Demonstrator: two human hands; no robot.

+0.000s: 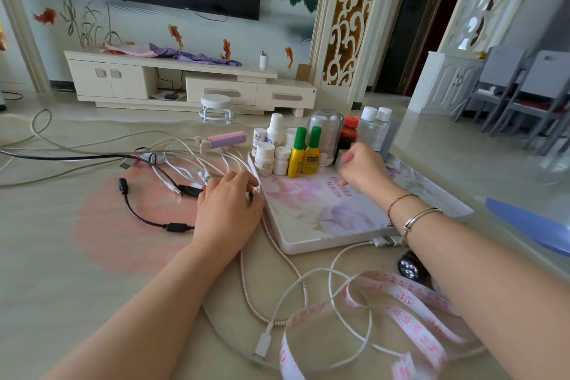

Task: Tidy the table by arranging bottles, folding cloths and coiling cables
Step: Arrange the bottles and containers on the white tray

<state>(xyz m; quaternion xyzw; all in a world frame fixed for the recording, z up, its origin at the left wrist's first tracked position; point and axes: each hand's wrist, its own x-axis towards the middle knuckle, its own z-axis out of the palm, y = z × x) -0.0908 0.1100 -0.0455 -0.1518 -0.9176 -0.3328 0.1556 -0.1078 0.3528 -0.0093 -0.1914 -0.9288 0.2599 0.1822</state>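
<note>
The floral tray (324,219) lies flat on the table (61,225) and serves as the reference for everything else. At its far edge stand the bottles, packed close together: two yellow bottles with green caps (303,153), several small white bottles (273,153) on their left, a clear jar (327,128) behind them, a dark bottle with a red cap (348,133) and two clear bottles with white caps (374,128) toward the tray's far right corner.

The right hand (365,168) hovers over the far part of the tray, just in front of the bottles; its fingers are curled and appear to pinch a small pale object (340,160), too blurred to identify. A red string and a metal bangle (419,217) circle that wrist.

The left hand (228,207) rests palm down at the tray's left edge, fingers spread and fairly straight, lying on a tangle of white cables (191,160). A black cable (145,216) curves left of the tray, beside that hand. A pink power bank (226,139) sits beyond the tray's far left corner.

In front of the tray's near edge, a braided cable (277,256), a looped white cable (336,302) and a pink measuring tape (410,311) lie loose and uncoiled, with a small dark flashlight (411,267) near the tray's near right corner
</note>
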